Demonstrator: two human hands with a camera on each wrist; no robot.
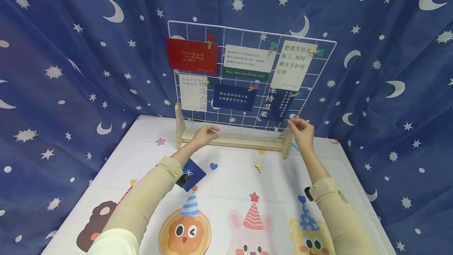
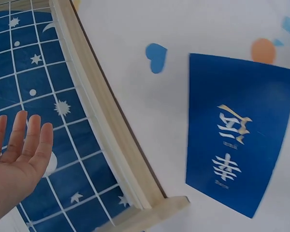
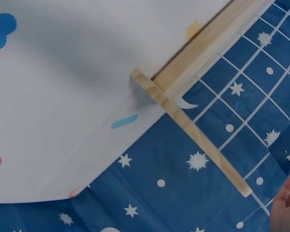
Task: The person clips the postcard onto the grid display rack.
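Note:
A white wire grid panel (image 1: 230, 119) stands in a wooden base (image 1: 233, 143), hung with several cards. My right hand (image 1: 302, 131) is at the lower right of the grid, thumb and finger pinching the bottom corner of a dark blue card with white characters (image 1: 267, 105). A blue clothespin (image 1: 297, 95) holds that card's upper right edge. In the right wrist view only the fingers (image 3: 286, 198) show, at the card's edge (image 3: 286, 147). My left hand (image 1: 207, 136) is before the grid's lower left, fingers extended and holding nothing; its palm shows in the left wrist view.
Another dark blue card (image 1: 194, 174) lies on the white tablecloth (image 1: 226, 184) beneath my left forearm. Right of it lies a small clothespin with a yellow top (image 1: 258, 168). A red card (image 1: 192, 56) and white cards hang higher up. A starry blue curtain (image 1: 88, 50) surrounds the table.

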